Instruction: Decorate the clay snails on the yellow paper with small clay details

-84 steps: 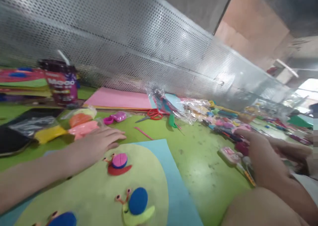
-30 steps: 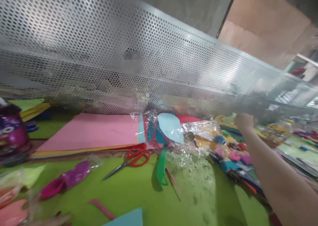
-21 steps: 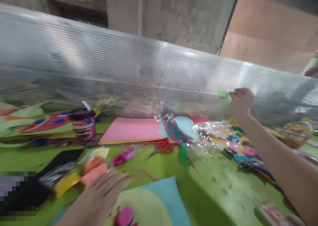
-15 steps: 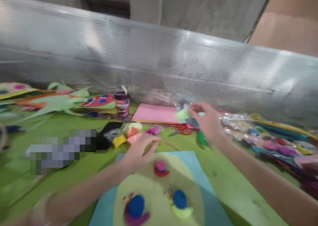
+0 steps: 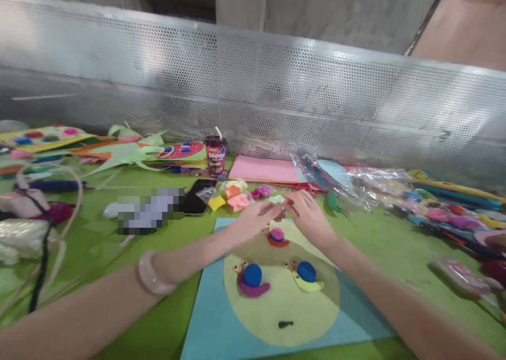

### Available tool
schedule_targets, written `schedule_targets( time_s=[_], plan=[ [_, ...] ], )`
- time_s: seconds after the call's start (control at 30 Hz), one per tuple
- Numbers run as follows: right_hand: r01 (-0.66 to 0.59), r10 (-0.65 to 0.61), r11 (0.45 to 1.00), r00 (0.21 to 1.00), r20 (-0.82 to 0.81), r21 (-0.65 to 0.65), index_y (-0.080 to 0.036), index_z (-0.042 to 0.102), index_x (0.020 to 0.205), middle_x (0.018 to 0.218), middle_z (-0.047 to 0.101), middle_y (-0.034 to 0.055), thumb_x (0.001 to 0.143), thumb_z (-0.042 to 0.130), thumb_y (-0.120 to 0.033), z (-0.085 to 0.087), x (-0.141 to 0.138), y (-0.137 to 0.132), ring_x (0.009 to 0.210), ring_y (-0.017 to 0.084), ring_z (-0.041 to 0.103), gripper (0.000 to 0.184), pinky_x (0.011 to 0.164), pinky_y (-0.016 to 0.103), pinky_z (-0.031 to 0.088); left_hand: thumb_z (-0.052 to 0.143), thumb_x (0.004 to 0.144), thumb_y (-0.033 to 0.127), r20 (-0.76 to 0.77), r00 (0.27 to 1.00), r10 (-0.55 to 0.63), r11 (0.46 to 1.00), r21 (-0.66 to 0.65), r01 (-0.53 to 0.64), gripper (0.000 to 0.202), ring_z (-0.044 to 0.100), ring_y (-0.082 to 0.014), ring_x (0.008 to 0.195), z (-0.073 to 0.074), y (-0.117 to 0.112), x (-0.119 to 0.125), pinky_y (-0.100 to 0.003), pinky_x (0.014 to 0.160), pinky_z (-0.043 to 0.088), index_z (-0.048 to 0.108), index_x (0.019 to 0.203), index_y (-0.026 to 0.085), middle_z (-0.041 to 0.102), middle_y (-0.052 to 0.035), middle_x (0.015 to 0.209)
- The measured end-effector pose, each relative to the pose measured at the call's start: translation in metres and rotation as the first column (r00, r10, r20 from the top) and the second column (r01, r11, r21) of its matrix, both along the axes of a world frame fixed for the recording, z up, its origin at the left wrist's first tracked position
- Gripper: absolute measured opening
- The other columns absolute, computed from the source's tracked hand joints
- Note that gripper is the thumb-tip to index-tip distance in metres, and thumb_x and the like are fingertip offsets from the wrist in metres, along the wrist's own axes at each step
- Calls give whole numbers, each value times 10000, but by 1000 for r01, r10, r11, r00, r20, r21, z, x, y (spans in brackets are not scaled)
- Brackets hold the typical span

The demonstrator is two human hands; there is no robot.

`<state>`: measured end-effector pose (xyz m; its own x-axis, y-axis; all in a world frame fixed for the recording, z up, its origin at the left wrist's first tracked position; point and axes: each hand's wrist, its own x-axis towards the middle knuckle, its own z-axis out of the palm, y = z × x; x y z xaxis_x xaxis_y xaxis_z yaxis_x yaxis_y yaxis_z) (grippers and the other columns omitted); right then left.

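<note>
My left hand and my right hand meet fingertip to fingertip above the far edge of a blue sheet. Both pinch a small light green clay packet between them; its outline is blurred. A pale green circle lies on the blue sheet and carries three clay snails. These are a red snail with a pink shell just below my hands, a purple snail with a blue shell, and a yellow-green snail with a blue shell. A tiny black bit lies nearer to me.
A perforated metal panel closes off the back of the green table. Behind my hands are clay packets, a black phone, a cup with a straw and pink paper. Plastic bags lie to the right, cut paper shapes to the left.
My right hand reached to the far right, picked up the light green piece and brought it back over the sheet. My left hand rose to meet it. The view has pulled back.
</note>
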<state>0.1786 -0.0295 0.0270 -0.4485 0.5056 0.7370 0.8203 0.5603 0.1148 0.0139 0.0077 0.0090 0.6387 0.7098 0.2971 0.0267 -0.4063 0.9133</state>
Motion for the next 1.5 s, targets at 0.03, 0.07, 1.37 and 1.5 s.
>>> schedule_targets(
  time_s=[0.03,0.07,1.37,1.5],
  plan=[
    [-12,12,1000,999,39,5,-153,511,931,768,563,75,893,380,-143,-1,2,1,739,216,493,137,656,349,449,394,830,493,-7,1000,-4,1000,-13,4,405,612,-188,812,-2,0,1,-265,673,472,593,867,142,652,-70,876],
    [-25,24,1000,997,76,9,-142,511,951,771,563,78,898,370,-137,-2,3,0,742,215,486,150,664,349,448,387,831,497,-12,1000,-2,1000,-21,2,411,611,-187,806,-4,1,1,-260,655,470,591,862,141,649,-69,868],
    [240,-296,935,933,-202,-261,-207,374,1235,801,597,18,868,409,-124,44,34,-15,461,103,564,378,438,247,501,491,770,378,-223,954,201,978,-15,-209,240,590,-172,702,-9,17,-7,-275,635,430,536,703,153,641,-50,749],
    [-191,-3,919,871,-491,-344,-231,619,831,718,639,-7,814,508,-139,62,6,-64,527,121,627,146,467,221,549,534,738,308,-237,955,179,982,-17,-188,169,593,-167,673,-6,14,-7,-261,618,429,528,648,165,628,-29,688]
  ],
)
